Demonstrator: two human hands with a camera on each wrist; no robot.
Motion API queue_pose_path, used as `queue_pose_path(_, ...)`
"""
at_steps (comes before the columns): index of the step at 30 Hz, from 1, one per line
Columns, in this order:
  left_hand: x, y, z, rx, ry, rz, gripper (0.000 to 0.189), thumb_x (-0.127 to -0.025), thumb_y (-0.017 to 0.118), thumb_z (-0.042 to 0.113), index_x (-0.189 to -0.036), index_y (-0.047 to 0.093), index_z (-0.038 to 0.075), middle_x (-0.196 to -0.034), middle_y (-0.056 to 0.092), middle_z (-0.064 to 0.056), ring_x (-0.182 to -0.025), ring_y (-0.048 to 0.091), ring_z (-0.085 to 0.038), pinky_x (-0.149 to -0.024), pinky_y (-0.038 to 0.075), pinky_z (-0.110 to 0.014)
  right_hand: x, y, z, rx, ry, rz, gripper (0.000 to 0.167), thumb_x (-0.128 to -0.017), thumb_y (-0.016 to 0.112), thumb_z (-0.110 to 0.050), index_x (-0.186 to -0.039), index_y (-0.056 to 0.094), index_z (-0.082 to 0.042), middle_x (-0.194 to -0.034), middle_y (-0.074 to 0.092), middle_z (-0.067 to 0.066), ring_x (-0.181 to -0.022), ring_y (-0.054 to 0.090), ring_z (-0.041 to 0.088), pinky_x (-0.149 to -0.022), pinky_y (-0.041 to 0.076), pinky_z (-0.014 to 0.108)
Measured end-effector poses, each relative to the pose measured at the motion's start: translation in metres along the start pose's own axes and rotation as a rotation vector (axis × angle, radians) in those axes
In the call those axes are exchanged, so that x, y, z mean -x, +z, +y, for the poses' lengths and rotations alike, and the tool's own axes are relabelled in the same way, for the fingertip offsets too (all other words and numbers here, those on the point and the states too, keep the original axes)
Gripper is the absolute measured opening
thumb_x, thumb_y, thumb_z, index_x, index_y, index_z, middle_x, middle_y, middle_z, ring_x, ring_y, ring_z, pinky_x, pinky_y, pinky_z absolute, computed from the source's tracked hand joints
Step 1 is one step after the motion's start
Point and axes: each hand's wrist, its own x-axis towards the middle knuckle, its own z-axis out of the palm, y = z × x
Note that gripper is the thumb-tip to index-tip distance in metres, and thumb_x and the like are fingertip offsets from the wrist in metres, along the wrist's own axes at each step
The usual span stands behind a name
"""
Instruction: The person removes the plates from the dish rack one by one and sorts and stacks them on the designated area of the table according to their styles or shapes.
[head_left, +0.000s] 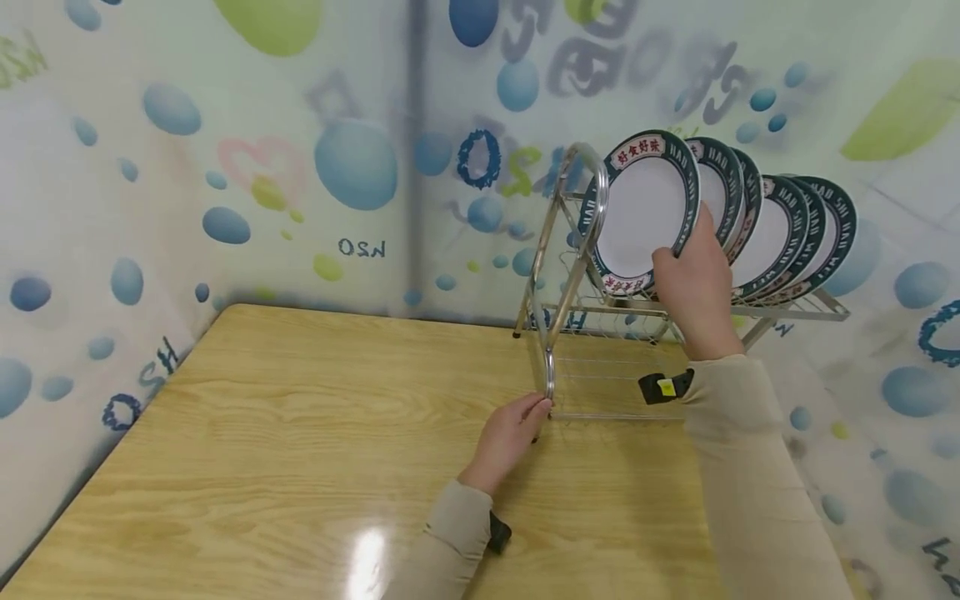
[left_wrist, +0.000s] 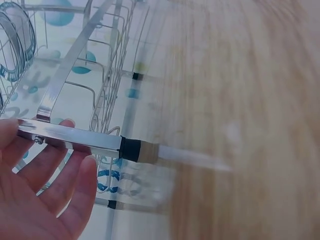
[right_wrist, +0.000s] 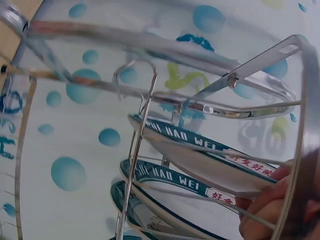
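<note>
A silver metal dish rack point(head_left: 550, 375) stands at the right of the table. My right hand point(head_left: 697, 287) grips the leftmost plate point(head_left: 645, 217), white with a dark green lettered rim, by its right edge, thumb on the front face. This plate stands upright in the rack's upper tier. In the right wrist view, fingers point(right_wrist: 265, 210) hold the plate's rim point(right_wrist: 195, 137) behind a rack bar. Low at the rack's front left, my left hand point(head_left: 506, 437) holds the leg; the left wrist view shows its fingers around the flat metal leg point(left_wrist: 75, 137) near a black foot.
Several matching plates point(head_left: 765, 242) stand in a row to the right on the upper tier. Below is a wire lower tier point(head_left: 622, 417). The wooden table point(head_left: 300, 433) extends left. A patterned curtain-like backdrop point(head_left: 360, 267) hangs close behind the rack.
</note>
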Motion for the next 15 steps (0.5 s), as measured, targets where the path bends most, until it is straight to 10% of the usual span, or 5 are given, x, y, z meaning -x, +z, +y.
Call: queue_pose_path(15,-0.0006,-0.0043,0.0002,-0.06,0.034,-0.027,0.032,-0.092,0.043,0.039,-0.114,0.06,0.024,-0.097,0.062,0.009,-0.07,0.054,-0.006,-0.062,0.043,-0.026,0.0039,0.0105,0.0066,-0.069,-0.03,0.19,0.049,-0.09,0.031,-0.016,-0.139,0.026,-0.014,-0.132,0.044,0.01,-0.113,0.046,0.028,-0.09,0.036,0.045)
